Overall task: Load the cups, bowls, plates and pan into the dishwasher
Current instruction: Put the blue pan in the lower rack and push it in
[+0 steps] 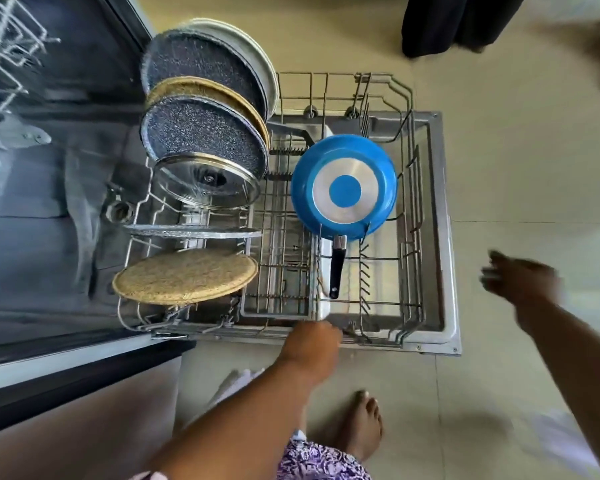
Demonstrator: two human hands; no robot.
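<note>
Your left hand (314, 341) grips the front rail of the rack (417, 188), likely ready to slide it; your right hand (520, 277) hangs free, blurred, fingers loose. Pan (343, 188) sits face-down for draining, plates (205, 98) stand in the tines.

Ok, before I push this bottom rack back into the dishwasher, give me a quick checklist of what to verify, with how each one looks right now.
1. Left hand on the front edge of the lower rack: ok, though whether it grips the wire cannot be told.
2. Right hand away from the rack: ok, it is blurred and holds nothing.
3. Blue pan settled: ok, bottom up, its black handle inside the rack.
4. Plates standing in the tines: ok.
5. Tan plate near the front corner: not ok, it looks tipped nearly flat.
6. Cups and bowls loaded: cannot tell, none in view.
</note>
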